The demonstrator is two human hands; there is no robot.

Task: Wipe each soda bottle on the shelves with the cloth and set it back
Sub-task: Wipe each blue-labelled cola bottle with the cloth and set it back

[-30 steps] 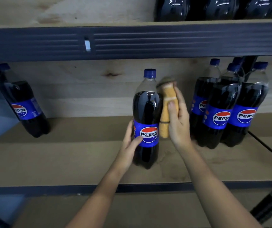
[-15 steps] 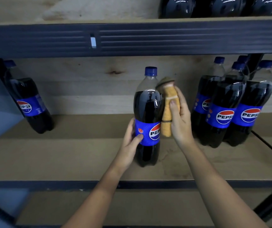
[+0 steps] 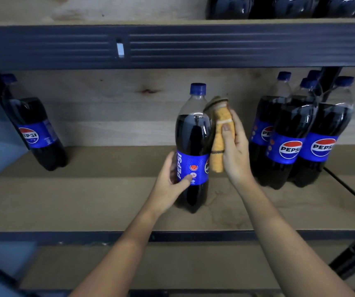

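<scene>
Both hands on bottle [image 3: 192, 146]: left [image 3: 170, 183] gripping, right [image 3: 235, 151] pressing cloth [image 3: 219, 144].

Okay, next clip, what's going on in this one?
A person is cleaning soda bottles on a shelf. The left hand grips the label of the middle bottle, which stands upright on the shelf board. The right hand holds a folded orange cloth against the bottle's right side. A cluster of bottles waits at right, and a lone bottle stands at far left.
</scene>
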